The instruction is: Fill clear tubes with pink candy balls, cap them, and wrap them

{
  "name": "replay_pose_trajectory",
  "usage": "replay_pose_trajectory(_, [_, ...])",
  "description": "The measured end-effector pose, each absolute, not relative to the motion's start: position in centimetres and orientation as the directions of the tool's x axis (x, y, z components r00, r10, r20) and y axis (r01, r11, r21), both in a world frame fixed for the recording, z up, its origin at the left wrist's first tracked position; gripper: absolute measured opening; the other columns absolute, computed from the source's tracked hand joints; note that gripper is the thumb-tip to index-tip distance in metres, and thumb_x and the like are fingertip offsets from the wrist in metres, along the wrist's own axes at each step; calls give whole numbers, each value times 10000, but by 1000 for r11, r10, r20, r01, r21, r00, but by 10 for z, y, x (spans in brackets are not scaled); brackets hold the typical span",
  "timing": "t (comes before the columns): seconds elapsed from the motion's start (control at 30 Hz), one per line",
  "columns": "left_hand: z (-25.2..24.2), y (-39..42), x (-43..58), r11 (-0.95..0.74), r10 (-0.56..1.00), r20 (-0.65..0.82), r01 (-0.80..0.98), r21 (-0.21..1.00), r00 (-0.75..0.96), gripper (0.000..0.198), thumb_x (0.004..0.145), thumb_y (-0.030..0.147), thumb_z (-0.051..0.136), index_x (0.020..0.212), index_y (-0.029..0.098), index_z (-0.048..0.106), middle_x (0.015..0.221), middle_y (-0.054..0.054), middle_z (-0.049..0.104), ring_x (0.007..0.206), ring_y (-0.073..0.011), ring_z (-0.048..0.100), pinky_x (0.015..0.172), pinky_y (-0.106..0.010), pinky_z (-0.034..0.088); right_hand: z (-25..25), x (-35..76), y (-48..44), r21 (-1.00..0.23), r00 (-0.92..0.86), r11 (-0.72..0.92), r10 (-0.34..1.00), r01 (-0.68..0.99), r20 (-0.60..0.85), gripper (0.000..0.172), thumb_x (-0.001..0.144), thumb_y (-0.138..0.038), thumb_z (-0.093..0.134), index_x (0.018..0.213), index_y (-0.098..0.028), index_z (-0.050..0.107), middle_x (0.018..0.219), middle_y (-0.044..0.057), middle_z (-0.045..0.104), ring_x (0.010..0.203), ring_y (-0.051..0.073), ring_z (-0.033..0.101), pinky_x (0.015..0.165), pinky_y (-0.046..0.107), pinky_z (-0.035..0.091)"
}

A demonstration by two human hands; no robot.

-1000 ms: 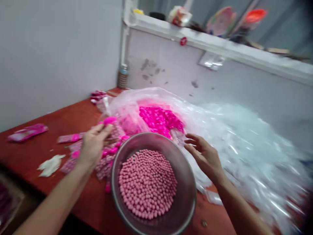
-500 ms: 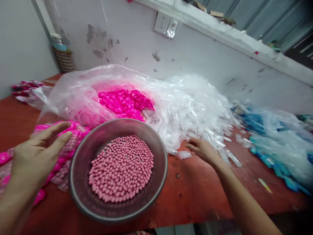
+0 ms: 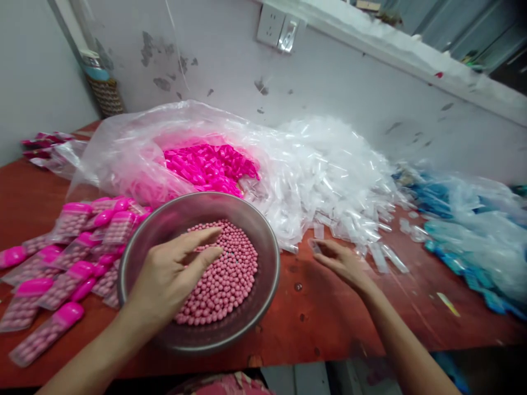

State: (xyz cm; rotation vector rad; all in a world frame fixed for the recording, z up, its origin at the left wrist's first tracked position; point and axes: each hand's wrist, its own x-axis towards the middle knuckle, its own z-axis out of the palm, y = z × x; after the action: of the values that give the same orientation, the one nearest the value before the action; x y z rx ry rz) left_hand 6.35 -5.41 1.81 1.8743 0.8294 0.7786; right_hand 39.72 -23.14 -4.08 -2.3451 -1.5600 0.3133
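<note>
My left hand is above the left part of a metal bowl, its thumb and fingers apart with nothing between them. Inside the bowl lies a layer of small pink beads. Out to the right, low over the table, my right hand pinches a small clear plastic tube at its fingertips. Just beyond that hand spreads a heap of similar clear tubes. Bright pink caps lie in an open plastic bag behind the bowl.
Several bead-filled tubes with pink caps are piled left of the bowl on the red table. Blue and teal pieces in clear bags lie at the right. A wall with a socket stands behind.
My left hand has moved right, from over the filled tubes to above the bowl. My right hand stays near the heap, and a clear tube now shows at its fingertips.
</note>
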Motion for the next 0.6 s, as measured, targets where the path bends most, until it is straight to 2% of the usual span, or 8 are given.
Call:
replay_pose_trajectory(0.1, [18,-68,80,-260,725,123,105,960,678,372,800,354,585,1138,200,602,1166,-46,617,1067,-209,567,942,-318,434,-5,358,-218,-737,396,-213,915,641,79,361,857,-394,479,1132,-187,589,1105,85,634,1026,248,577,877,385,452])
replay_pose_trajectory(0.23, [13,-78,99,10,667,75,-110,994,741,457,801,336,600,1223,178,525,1244,-68,560,1142,-209,511,953,-299,414,24,288,-168,-937,99,-30,995,348,5,314,837,-399,540,1071,-207,625,1010,57,655,932,214,604,825,330,473])
replay_pose_trajectory(0.3, [9,-78,102,134,720,68,-234,963,690,400,810,329,591,1170,157,559,1189,-86,595,1082,-213,549,894,-289,444,24,259,-143,-986,-22,-29,999,164,-33,321,845,-388,540,1108,-210,587,911,42,648,805,171,621,737,300,504])
replay_pose_trajectory(0.4, [6,-72,97,243,843,36,-441,864,536,272,815,313,586,1013,130,613,1055,-97,649,902,-186,614,744,-252,479,17,232,-119,-990,-156,-132,980,-45,-123,353,835,-364,566,1159,-236,510,834,12,604,636,124,606,585,273,530])
replay_pose_trajectory(0.5, [6,-67,87,279,910,-19,-576,769,415,223,783,301,624,922,127,605,1012,-95,656,754,-151,619,593,-215,461,13,221,-108,-988,-210,-143,969,-62,-127,278,802,-335,615,1035,-192,561,837,20,584,683,120,589,550,227,516])
replay_pose_trajectory(0.6, [6,-68,82,277,936,-47,-649,708,348,188,758,258,652,873,119,603,935,-88,674,770,-150,619,647,-226,465,19,214,-103,-994,-209,-109,972,-4,-106,226,794,-343,622,914,-154,588,768,10,569,663,103,560,567,208,501])
